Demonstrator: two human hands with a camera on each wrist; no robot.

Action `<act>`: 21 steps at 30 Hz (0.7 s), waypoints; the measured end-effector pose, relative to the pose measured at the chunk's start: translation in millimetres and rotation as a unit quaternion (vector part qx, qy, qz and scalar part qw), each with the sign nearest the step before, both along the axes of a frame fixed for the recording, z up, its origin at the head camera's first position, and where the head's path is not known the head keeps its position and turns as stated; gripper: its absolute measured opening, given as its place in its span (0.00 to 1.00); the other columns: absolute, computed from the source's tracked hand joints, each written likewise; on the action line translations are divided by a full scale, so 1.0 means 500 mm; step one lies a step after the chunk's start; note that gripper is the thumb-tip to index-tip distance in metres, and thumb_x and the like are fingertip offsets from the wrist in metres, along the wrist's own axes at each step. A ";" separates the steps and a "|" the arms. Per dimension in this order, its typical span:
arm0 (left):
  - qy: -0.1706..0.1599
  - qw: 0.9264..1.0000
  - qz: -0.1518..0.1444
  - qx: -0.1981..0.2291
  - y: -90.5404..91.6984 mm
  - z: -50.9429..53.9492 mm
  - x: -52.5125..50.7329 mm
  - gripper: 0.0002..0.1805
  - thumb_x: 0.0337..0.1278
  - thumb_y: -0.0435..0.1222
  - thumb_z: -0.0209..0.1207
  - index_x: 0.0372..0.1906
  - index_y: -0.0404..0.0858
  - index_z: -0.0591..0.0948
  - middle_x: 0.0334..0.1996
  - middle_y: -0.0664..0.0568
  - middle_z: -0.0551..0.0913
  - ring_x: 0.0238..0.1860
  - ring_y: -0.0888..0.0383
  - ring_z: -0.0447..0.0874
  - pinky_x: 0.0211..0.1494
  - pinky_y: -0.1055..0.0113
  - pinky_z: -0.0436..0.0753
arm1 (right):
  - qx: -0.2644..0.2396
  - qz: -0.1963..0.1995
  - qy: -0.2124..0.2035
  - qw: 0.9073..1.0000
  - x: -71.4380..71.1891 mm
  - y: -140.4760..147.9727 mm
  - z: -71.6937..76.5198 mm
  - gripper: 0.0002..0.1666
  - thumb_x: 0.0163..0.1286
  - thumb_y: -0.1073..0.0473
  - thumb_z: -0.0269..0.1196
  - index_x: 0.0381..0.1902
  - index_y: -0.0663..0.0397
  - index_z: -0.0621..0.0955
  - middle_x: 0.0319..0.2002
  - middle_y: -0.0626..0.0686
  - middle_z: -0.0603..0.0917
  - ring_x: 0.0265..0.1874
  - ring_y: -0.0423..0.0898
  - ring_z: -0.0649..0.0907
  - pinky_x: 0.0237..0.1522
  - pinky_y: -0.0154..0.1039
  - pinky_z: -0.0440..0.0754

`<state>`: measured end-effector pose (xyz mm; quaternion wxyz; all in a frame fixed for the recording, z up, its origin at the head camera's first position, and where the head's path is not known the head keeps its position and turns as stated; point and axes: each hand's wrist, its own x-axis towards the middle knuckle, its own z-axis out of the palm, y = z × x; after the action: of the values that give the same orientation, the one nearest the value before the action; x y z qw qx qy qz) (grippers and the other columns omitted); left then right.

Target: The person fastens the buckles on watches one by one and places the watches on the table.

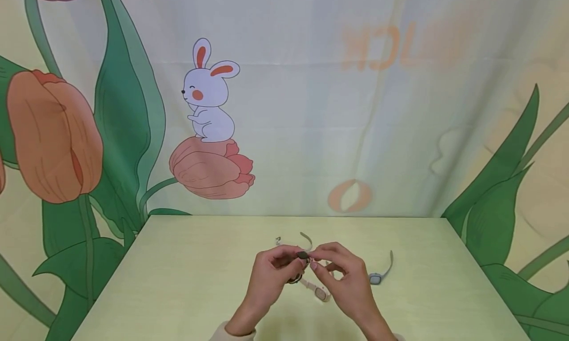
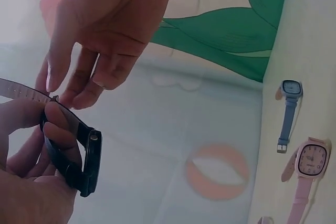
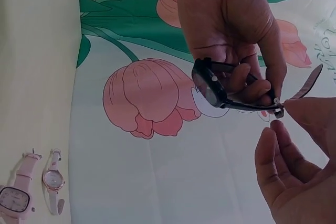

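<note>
A black wristwatch (image 2: 92, 162) is held up above the table between both hands. My left hand (image 1: 268, 277) grips it, with fingers passing through the loop of the strap in the left wrist view. At the buckle end, my right hand (image 1: 344, 277) pinches the strap between thumb and finger. In the right wrist view the dark watch case (image 3: 207, 83) faces away to the left, and the strap's loose tip (image 3: 311, 81) sticks out past the buckle (image 3: 278, 109). The fingers partly hide the strap in the head view.
On the table (image 1: 191, 277) lie a pink square watch (image 1: 321, 294), a blue watch (image 1: 375, 278) towards the right, and a small round watch with a pale strap (image 3: 53, 180). A curved strap (image 1: 306, 239) shows behind the hands. A printed curtain (image 1: 284, 108) hangs beyond the table.
</note>
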<state>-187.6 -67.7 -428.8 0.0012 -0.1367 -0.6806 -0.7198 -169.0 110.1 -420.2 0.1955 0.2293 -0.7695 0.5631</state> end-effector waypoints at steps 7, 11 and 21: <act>-0.029 0.999 -0.015 0.021 -0.003 0.004 0.002 0.13 0.58 0.34 0.66 0.45 0.30 0.84 0.32 0.56 0.87 0.29 0.64 0.84 0.36 0.72 0.82 | 0.035 0.008 0.045 0.998 -0.005 0.002 -0.011 0.14 0.64 0.63 0.68 0.47 0.46 0.86 0.44 0.48 0.89 0.40 0.42 0.87 0.37 0.34 0.85; -0.042 0.998 -0.032 0.029 -0.004 0.004 0.003 0.16 0.58 0.34 0.66 0.47 0.28 0.83 0.32 0.59 0.86 0.28 0.66 0.82 0.35 0.73 0.80 | 0.043 0.002 0.072 0.996 -0.010 0.002 -0.018 0.14 0.61 0.65 0.70 0.45 0.47 0.86 0.41 0.48 0.90 0.36 0.41 0.87 0.36 0.33 0.85; -0.023 0.997 -0.062 0.030 -0.006 0.004 0.003 0.13 0.60 0.32 0.64 0.45 0.26 0.83 0.32 0.58 0.84 0.28 0.67 0.78 0.35 0.73 0.78 | 0.052 0.002 0.092 0.994 -0.011 0.005 -0.024 0.13 0.60 0.66 0.71 0.42 0.46 0.86 0.38 0.48 0.89 0.33 0.39 0.85 0.32 0.32 0.84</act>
<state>-186.3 -70.8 -427.0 -0.0556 -0.1620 -0.6487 -0.7415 -174.6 112.4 -432.3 0.2519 0.2910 -0.7765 0.4989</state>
